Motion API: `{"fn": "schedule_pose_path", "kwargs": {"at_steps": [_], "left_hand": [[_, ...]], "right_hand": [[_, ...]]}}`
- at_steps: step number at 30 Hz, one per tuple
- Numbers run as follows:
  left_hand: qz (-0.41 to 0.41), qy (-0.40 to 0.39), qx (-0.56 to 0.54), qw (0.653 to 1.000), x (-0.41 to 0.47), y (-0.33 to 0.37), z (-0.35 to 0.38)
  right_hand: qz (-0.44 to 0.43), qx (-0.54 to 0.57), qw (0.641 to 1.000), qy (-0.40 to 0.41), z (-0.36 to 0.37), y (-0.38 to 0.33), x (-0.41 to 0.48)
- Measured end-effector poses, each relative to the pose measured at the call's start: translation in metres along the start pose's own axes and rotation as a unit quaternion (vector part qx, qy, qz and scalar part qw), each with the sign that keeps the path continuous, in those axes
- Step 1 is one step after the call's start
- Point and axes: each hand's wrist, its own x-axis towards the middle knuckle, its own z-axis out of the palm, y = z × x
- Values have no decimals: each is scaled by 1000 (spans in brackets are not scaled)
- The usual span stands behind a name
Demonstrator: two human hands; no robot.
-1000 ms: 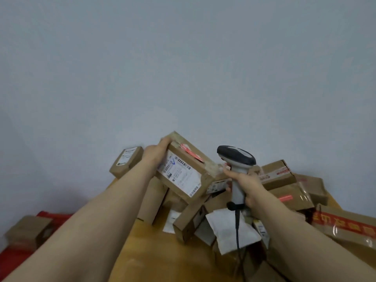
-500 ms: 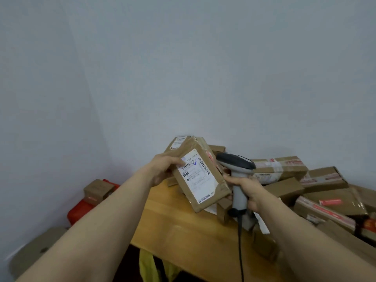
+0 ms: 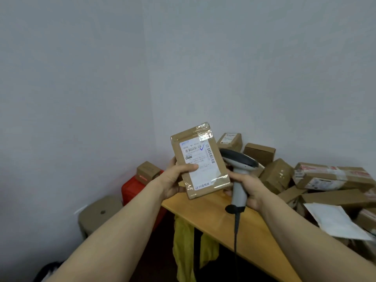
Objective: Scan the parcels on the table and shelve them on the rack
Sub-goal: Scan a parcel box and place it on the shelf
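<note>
"Which parcel has been picked out?"

"The flat brown carton (image 3: pixel 201 159). The left hand (image 3: pixel 175 182) holds it up on end and slightly tilted, above the near corner of the worktop (image 3: pixel 213 212). The thumb (image 3: pixel 189 167) presses across the white shipping label (image 3: pixel 198 159), which faces the person, and the other fingers (image 3: pixel 173 161) curl round behind the left edge."

"And the right hand (image 3: pixel 249 190)?"

"Its fingers are wrapped tight round the grey handle of a barcode scanner (image 3: pixel 238 174). The dark head pokes out from behind the carton's right edge. Whether the two touch, I cannot tell. A black cable (image 3: pixel 235 231) hangs from the handle's base, down past the worktop's front edge."

"Where are the other parcels?"

"Heaped on the worktop, beyond and to the right of the right fingers: a pile of brown cartons (image 3: pixel 272 176), several bound in clear tape and some in red-printed tape. A white mailer bag (image 3: pixel 333 222) lies on the heap just right of the right forearm."

"Anything off the worktop?"

"Past the left fingers, by the wall, there is a red box (image 3: pixel 134 188) with a small carton (image 3: pixel 148 169) on top. Below both hands a yellow cloth (image 3: pixel 185 241) hangs under the worktop's edge."
</note>
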Motion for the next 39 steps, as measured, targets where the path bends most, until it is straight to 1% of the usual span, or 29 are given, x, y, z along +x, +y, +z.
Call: {"fn": "schedule_pose_path", "kwargs": {"at_steps": [1, 3, 4, 5, 7, 8, 10, 14, 19, 23, 26, 32, 39], "left_hand": [[2, 18, 16, 1000, -5, 0, -12], [10, 54, 59, 997, -14, 1, -35], [18, 74, 86, 993, -18, 2, -47], [22, 93, 115, 989, -23, 2, -57], [25, 123, 156, 980, -33, 1, -72], [26, 138, 165, 976, -38, 1, -77], [32, 167, 166, 971, -47, 0, -84], [41, 214, 160, 963, -58, 3, -90], [43, 298, 158, 940, -61, -1, -105], [11, 347, 188, 919, -66, -5, -117], [8, 380, 200, 903, -70, -5, -124], [-4, 410, 207, 888, -79, 0, -137], [-12, 430, 208, 878, -90, 2, -148]], "right_hand": [[-21, -10, 999, 26, 9, 4, -1], [-64, -71, 992, 77, 24, 12, -5], [-78, -103, 988, 82, 31, 14, -9], [-86, -126, 986, 70, 37, 16, -14], [-93, -137, 986, 9, 49, 19, -25], [-93, -141, 985, -23, 55, 20, -30], [-87, -165, 981, -57, 66, 23, -38], [-72, -195, 975, -76, 83, 24, -48], [-71, -210, 968, -117, 92, 22, -54], [-62, -220, 964, -136, 98, 22, -56], [-64, -216, 962, -152, 103, 20, -56], [-66, -222, 957, -173, 113, 19, -59], [-59, -223, 955, -187, 122, 20, -62]]}}
